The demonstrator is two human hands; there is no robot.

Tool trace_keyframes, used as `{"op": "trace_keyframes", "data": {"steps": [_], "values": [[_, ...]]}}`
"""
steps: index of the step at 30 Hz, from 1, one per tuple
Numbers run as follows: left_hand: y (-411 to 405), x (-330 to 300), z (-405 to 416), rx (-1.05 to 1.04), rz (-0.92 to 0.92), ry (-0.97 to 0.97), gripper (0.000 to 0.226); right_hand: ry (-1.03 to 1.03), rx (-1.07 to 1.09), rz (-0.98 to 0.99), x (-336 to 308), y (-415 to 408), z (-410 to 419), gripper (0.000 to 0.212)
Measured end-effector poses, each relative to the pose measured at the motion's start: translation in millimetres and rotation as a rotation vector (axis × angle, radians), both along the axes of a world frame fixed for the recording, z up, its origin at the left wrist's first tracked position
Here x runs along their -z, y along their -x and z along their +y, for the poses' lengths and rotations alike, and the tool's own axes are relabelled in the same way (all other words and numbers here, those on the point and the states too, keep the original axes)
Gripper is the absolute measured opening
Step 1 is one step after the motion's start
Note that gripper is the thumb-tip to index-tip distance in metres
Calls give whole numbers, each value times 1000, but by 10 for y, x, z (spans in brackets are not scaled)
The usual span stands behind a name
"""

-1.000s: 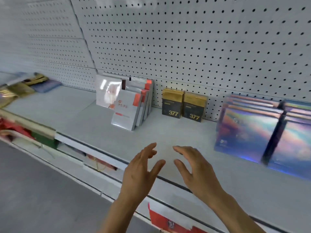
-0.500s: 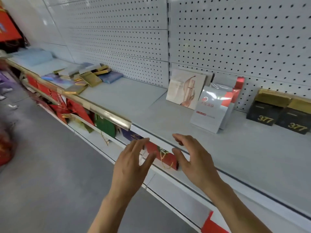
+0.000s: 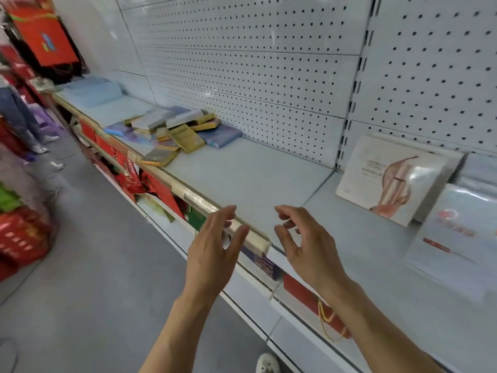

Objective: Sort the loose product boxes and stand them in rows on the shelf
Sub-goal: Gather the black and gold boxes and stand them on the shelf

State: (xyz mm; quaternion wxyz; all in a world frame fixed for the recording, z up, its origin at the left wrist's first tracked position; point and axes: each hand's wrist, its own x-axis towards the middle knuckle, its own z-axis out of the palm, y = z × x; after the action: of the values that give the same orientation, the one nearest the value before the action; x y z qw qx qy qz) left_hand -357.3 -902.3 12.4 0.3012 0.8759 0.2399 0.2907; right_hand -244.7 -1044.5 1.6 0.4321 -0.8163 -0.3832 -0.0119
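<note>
Since half a second ago our view has swung left: the loose boxes (image 3: 172, 133) now lie nearer mid-shelf, and the black-and-gold boxes are gone from sight. We log the heap, flat and jumbled, toward the shelf (image 3: 242, 173) front edge. Standing white boxes (image 3: 390, 179) lean at its back, right; one is cut off. Left hand (image 3: 212, 254) and right hand (image 3: 306, 246) hover over the front edge, fingers spread, holding nothing.
</note>
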Motion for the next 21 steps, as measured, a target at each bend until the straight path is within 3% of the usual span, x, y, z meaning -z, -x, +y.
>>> {"op": "trace_keyframes", "data": {"steps": [12, 21], "values": [[-946, 55, 1748, 12, 211, -6, 54, 158, -84, 148, 1, -1091, 1632, 31], [-1577, 229, 2968, 33, 245, 30, 40, 220, -36, 216, 127, -1702, 2538, 29]]}}
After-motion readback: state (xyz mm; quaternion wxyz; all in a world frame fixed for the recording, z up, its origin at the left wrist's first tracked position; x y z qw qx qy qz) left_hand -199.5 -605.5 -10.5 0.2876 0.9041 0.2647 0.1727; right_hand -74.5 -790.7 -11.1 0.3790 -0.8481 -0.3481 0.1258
